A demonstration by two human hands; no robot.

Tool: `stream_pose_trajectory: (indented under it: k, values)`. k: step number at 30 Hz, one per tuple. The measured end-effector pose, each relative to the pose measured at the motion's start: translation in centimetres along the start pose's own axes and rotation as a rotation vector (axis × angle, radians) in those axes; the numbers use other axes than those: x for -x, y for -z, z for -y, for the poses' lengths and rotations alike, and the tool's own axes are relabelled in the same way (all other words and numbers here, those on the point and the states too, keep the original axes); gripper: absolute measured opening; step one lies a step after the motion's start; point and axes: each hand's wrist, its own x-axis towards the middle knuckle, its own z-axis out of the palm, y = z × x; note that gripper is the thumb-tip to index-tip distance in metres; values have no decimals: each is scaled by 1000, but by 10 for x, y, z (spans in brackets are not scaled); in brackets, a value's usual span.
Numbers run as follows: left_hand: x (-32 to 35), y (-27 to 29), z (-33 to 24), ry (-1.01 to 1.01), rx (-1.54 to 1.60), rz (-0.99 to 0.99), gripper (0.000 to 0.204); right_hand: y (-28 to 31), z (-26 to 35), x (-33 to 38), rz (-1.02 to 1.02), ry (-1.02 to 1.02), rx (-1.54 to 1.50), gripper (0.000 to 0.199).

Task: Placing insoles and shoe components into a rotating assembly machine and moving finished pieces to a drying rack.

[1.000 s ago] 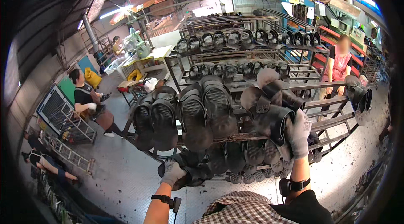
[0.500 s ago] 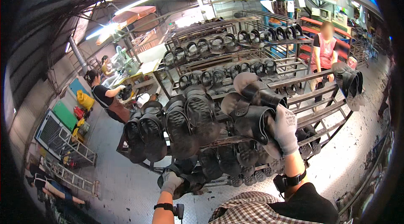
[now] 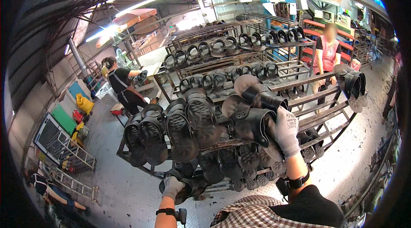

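A metal rack point(image 3: 317, 83) in front of me carries rows of black rubber boots, soles facing out. My right hand point(image 3: 286, 131), in a grey glove, grips a black boot point(image 3: 250, 119) raised at the rack's top rail, beside another boot point(image 3: 261, 94) lying there. Down low, my left hand point(image 3: 172, 186), also gloved, rests on a black boot point(image 3: 190, 183) on the bottom tier. Several boots point(image 3: 182, 131) hang upside down to the left of the held one.
A second boot rack point(image 3: 222, 48) stands behind. One person in a black shirt point(image 3: 122, 84) works at the left, another in a red apron point(image 3: 327, 52) stands at the right. Wire racks point(image 3: 64, 151) lie on the wet concrete floor.
The view has swung so the rack sits more to the right. My right hand has kept its grip on the boot at the top rail; the left stays low.
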Motion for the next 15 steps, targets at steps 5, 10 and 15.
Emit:
stream_pose_trajectory:
  k: [5,10,15]
  values:
    - [1,-4,3,6,84,-81,73,-1,2,-1,20,3,-12,44]
    - [-2,-11,7,19,114,-108,73,3,6,-1,17,4,-49,38]
    - [-1,-13,4,49,104,-89,73,-1,-1,0,5,14,-33,40]
